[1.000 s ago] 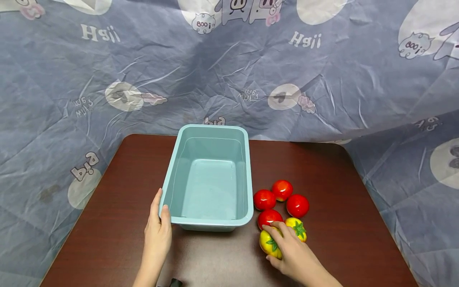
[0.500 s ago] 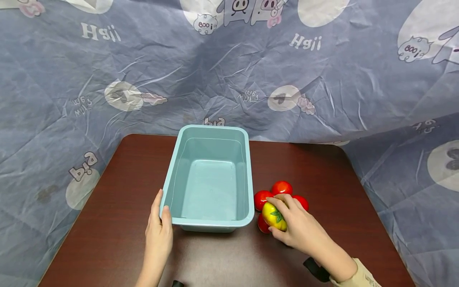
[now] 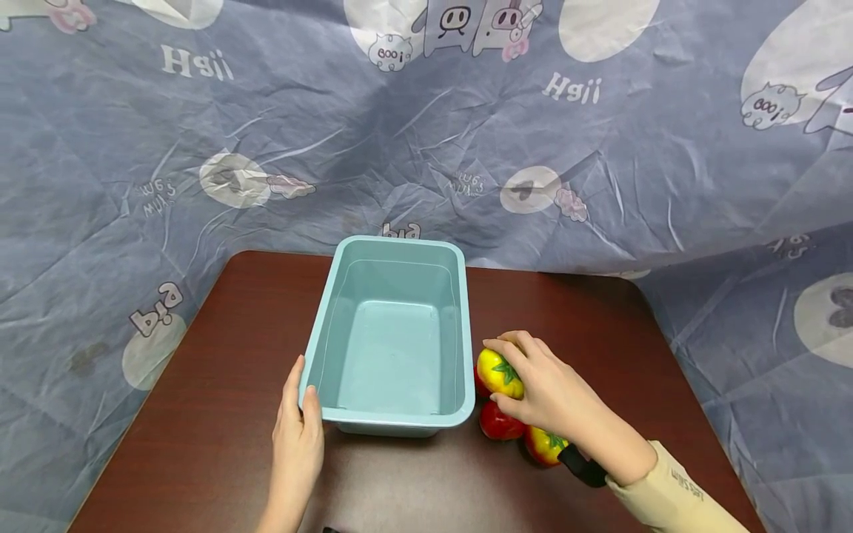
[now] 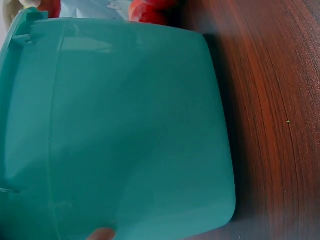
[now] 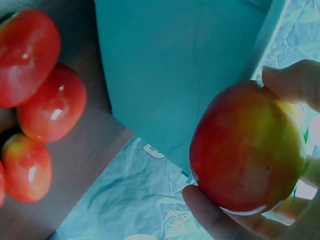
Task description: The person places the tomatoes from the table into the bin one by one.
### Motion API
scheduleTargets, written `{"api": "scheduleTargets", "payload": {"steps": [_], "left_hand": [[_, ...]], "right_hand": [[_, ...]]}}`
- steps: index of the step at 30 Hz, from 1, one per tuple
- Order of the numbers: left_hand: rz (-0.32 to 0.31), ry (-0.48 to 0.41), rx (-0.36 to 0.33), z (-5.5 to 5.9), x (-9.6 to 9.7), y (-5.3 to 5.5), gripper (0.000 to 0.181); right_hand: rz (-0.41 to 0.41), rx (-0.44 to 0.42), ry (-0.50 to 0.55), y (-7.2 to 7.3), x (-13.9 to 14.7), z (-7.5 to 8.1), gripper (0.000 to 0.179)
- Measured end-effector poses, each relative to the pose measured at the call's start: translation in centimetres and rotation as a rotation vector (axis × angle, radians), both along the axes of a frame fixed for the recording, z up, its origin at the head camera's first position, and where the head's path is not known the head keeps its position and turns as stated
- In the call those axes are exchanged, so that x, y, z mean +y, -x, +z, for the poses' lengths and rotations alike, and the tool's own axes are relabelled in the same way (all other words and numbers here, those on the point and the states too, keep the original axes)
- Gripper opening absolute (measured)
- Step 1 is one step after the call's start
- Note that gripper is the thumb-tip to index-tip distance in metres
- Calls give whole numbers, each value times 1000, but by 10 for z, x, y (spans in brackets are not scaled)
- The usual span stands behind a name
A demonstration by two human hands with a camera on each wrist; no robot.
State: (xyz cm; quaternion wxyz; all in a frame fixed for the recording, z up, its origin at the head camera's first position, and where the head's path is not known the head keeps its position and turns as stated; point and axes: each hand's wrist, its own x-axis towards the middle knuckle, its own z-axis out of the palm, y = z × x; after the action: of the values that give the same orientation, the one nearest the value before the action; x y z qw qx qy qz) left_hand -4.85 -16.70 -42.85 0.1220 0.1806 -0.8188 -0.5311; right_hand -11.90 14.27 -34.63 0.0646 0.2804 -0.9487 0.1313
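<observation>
My right hand (image 3: 553, 389) holds a yellow-and-red tomato (image 3: 498, 374) with a green leafy top, raised just right of the bin. In the right wrist view, thumb and fingers curl round this tomato (image 5: 245, 150), beside the bin's outer wall. My left hand (image 3: 298, 444) grips the near left corner of the light blue-green plastic bin (image 3: 393, 419). A fingertip (image 4: 102, 234) touches the bin's wall in the left wrist view. Below my right hand lie a red tomato (image 3: 501, 422) and another yellow-red one (image 3: 545, 446). Other tomatoes are mostly hidden behind the hand.
Several red tomatoes (image 5: 52, 102) lie close together on the table in the right wrist view. The dark brown tabletop (image 3: 220, 370) extends on both sides of the bin. A grey-blue printed cloth (image 3: 366, 148) hangs behind the table's far edge.
My right hand has picked up the yellow-and-red tomato from the near end of the group and carried it up and away, over the others. The left hand stays at the bin's corner.
</observation>
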Motion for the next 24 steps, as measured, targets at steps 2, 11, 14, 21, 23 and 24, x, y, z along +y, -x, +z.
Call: {"api": "scheduleTargets", "payload": {"steps": [2, 11, 14, 21, 23, 24], "left_hand": [[4, -3, 2, 0, 0, -1, 48], [18, 40, -65, 1, -1, -4, 48], [25, 61, -86, 1, 0, -4, 48], [1, 30, -130, 2, -1, -3, 49], [-1, 28, -128, 2, -2, -4, 50], [1, 26, -127, 2, -2, -4, 50]], "right_hand": [[14, 6, 2, 4, -3, 4, 65], [50, -13, 17, 16, -16, 15, 66], [61, -12, 17, 18, -19, 15, 65], [96, 23, 23, 24, -25, 18, 63], [101, 19, 28, 27, -26, 19, 64], [104, 15, 30, 28, -27, 20, 64]]}}
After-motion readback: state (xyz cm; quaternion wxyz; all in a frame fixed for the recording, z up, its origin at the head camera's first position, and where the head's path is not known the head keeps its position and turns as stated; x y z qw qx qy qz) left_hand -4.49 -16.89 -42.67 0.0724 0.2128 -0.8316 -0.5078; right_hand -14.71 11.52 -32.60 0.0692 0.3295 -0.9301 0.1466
